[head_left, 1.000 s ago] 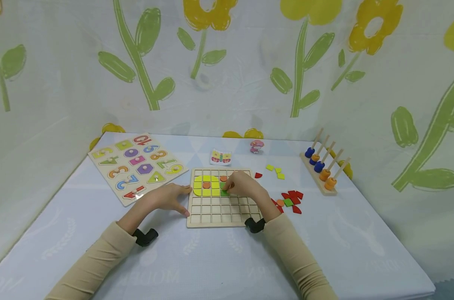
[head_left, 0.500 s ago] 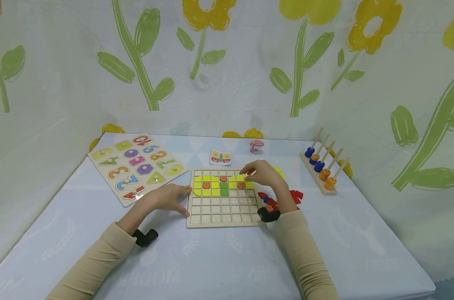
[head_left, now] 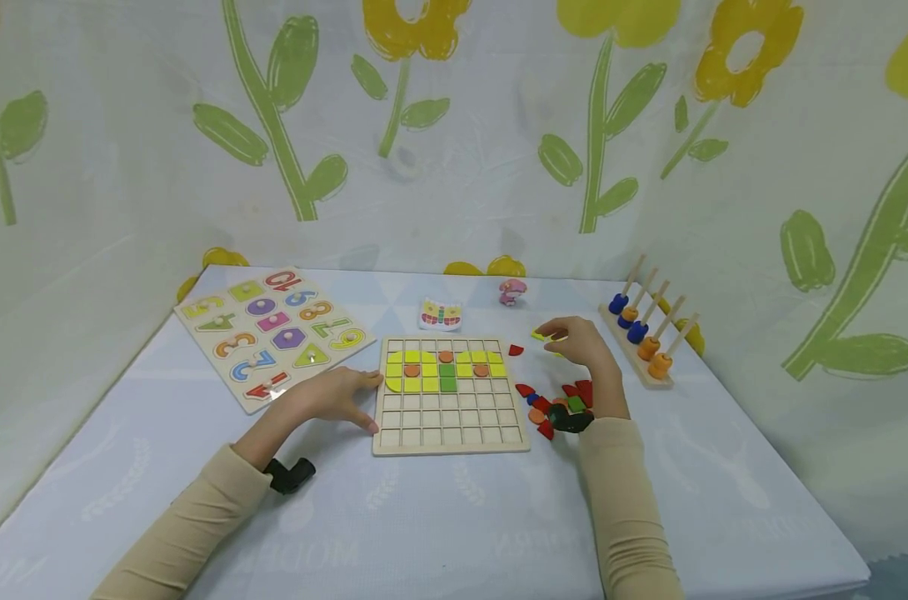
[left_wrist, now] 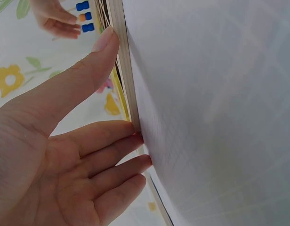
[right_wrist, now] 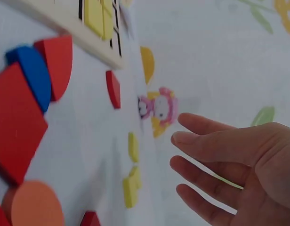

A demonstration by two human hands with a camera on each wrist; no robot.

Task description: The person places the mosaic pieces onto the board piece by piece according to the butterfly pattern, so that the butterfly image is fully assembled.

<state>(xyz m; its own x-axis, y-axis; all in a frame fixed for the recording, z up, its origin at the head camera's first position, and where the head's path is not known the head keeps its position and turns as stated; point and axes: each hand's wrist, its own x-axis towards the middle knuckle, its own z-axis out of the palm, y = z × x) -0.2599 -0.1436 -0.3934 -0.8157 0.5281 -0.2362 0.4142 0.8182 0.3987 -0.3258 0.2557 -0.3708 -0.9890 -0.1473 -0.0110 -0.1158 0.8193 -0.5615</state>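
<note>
My left hand (head_left: 336, 397) rests against the left edge of a wooden grid board (head_left: 454, 422), thumb and fingertips touching its side with the fingers fairly straight, as the left wrist view also shows. On the board's upper rows lie yellow tiles (head_left: 412, 384), orange discs (head_left: 481, 371) and green square tiles (head_left: 448, 383). Right of the board, my right hand (head_left: 580, 343) hovers over a few loose yellow tiles (right_wrist: 130, 190), partly hidden beneath it. In the right wrist view its fingers are loosely bent, apart from the tiles, and hold nothing.
Loose red, blue, orange and green pieces (head_left: 576, 404) lie right of the board, with a red quarter piece (head_left: 516, 350) near its corner. Around stand a number puzzle (head_left: 274, 333), a pattern card (head_left: 441, 315), a pink figurine (head_left: 511, 292) and a peg stacker (head_left: 637, 346).
My right hand has gone from the green tile on the board, past the board's upper right, to above the loose yellow tiles. The left hand has stayed at the board's edge.
</note>
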